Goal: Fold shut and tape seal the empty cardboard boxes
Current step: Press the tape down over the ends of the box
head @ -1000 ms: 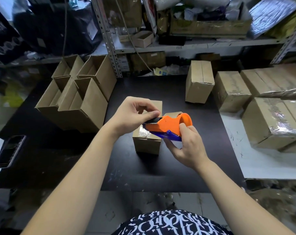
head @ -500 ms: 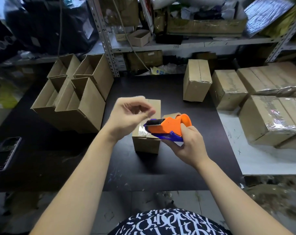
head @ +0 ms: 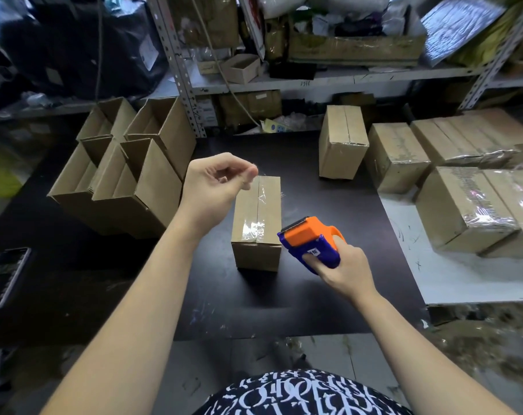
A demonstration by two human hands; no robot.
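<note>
Cardboard box sits folded shut mid black table, with clear tape along its top seam. Right hand grips the orange-and-blue tape dispenser just beside the box's right edge. Left hand hovers by the far-left corner, fingers curled, thumb to forefinger. Can't tell if it's pinching tape.

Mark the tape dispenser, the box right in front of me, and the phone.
tape dispenser [head: 302, 236]: head view, on its orange top cover.
cardboard box [head: 246, 211]: head view, on the left flap of its closed top.
phone [head: 7, 275]: head view, on its dark screen.
</note>
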